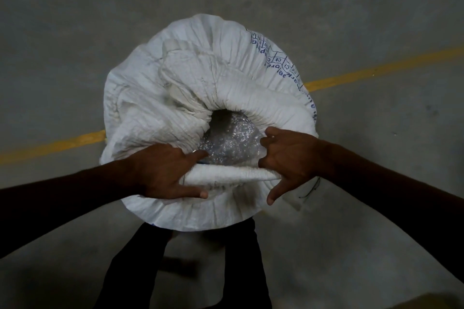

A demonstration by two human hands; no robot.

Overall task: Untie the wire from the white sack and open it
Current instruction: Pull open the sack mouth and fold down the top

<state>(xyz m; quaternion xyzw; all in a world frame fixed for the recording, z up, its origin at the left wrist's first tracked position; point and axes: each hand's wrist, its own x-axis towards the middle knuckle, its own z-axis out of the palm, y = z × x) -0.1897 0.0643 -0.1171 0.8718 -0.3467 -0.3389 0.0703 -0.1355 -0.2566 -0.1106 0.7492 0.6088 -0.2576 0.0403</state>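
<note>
— So, how far along are you?

— Nearly there, I'd judge. The white woven plastic sack [208,88] is no longer cinched: its mouth gapes, and a crinkly clear plastic liner [231,143] shows inside, just beyond my fingertips. A thin dark wire [312,189] dangles loose off the sack's side, just outside my right hand [291,158], so the untying looks done.

— And what's left?

— Widening the mouth. The far part of the neck is bunched in folds beyond both hands.

— Where are your hands?

— Both on the rolled near rim [233,174], which runs between them. My left hand [163,173] clasps its left end, fingers [195,155] curled over into the opening and thumb underneath. My right hand grips the right end the same way, thumb pointing down towards me.

— And the sack itself?

— Upright on the grey concrete floor [75,32], right in front of me.
</note>
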